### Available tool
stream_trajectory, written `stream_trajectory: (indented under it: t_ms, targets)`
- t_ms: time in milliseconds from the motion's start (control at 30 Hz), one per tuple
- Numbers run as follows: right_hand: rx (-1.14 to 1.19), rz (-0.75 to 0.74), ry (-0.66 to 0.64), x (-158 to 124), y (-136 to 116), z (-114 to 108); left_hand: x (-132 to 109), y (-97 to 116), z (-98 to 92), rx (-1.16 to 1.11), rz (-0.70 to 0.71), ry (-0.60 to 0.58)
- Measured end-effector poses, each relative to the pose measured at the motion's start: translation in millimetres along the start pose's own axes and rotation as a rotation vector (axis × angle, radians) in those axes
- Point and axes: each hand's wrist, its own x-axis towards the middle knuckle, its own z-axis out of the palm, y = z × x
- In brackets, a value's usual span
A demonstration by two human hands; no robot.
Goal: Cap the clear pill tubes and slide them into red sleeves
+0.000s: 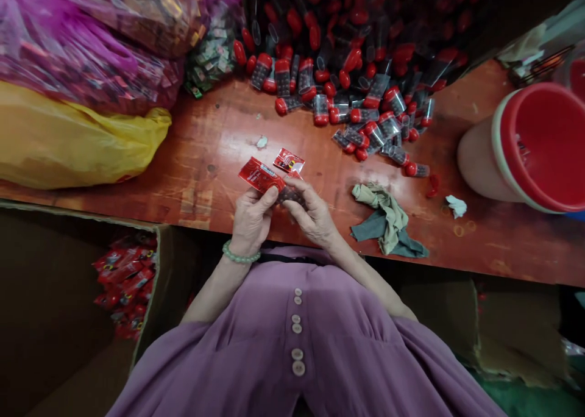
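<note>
My left hand [252, 219], with a green bead bracelet at the wrist, is closed on a red printed plastic packet [256, 173], thumb on top. Between the two hands is a dark, dotted piece [291, 195], probably a clear tube like those on the table; it touches the packet's right end. My right hand [314, 214] grips this piece between thumb and fingers, which hide much of it. Whether the piece is partly inside the packet I cannot tell. Just beyond my fingers a second red printed packet [289, 160] lies flat on the wooden table [210, 155].
Several clear tubes with red caps [365, 115] spill across the back. Filled plastic bags [82, 136] stand left. A white bucket with a red rim [484, 149] and a crumpled cloth [388, 219] are right. Below left, a cardboard box [158, 270] holds red packets [130, 277].
</note>
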Motion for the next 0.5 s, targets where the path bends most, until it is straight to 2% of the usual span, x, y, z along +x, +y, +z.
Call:
stream_trajectory:
  t_ms: [100,267,400,500]
  targets:
    - [-0.084,-0.035,0.019,-2,3,2,2,-2,-1.7,-0.015,-0.014,0.006]
    - [-0.212,-0.204,0.076,-1,6,0,3,-5,2.6,0.012,-0.018,0.001]
    - [-0.116,-0.12,0.07,-1,9,1,2,-5,4.7,0.036,0.007,0.033]
    - [0.089,0.0,0.018,-2,12,1,-2,-3,6.6,0.081,-0.005,0.037]
